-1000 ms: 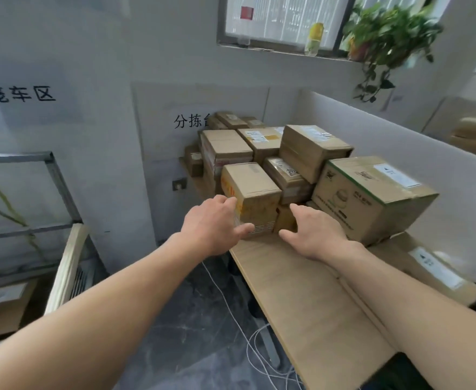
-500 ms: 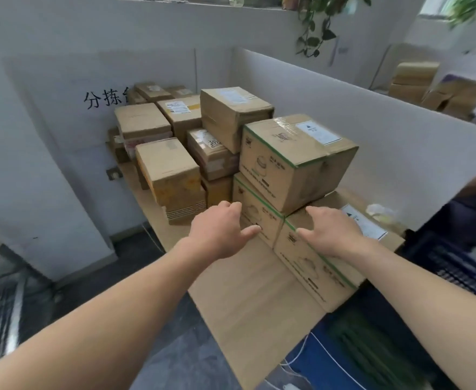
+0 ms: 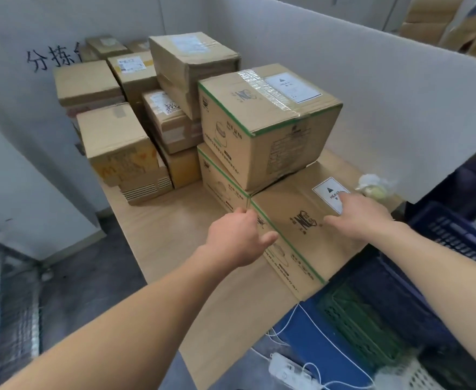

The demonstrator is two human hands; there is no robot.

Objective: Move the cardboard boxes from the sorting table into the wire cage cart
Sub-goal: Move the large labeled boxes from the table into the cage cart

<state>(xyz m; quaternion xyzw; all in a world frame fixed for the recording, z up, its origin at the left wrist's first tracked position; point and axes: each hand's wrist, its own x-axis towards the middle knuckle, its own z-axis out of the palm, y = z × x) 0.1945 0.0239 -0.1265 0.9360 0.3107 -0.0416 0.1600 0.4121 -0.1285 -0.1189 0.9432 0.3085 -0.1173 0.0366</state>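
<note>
Little is seen to be done: the cardboard boxes are all stacked on the worktop, and the wire cage cart is only glimpsed, blurred, at far left. The right hand is laid on the nearest box, fingers straight; the left hand is held loosely curled at its corner, nothing gripped. Compared with half a second earlier, the right hand is stretched further across, onto the label.

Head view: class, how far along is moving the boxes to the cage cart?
Done: nothing visible; no box shows in the blurred cart mesh at left. In hand: right hand rests on the near green-edged box, left hand touches its corner; not lifted. Left: that box and the whole pile on the sorting table.
</note>
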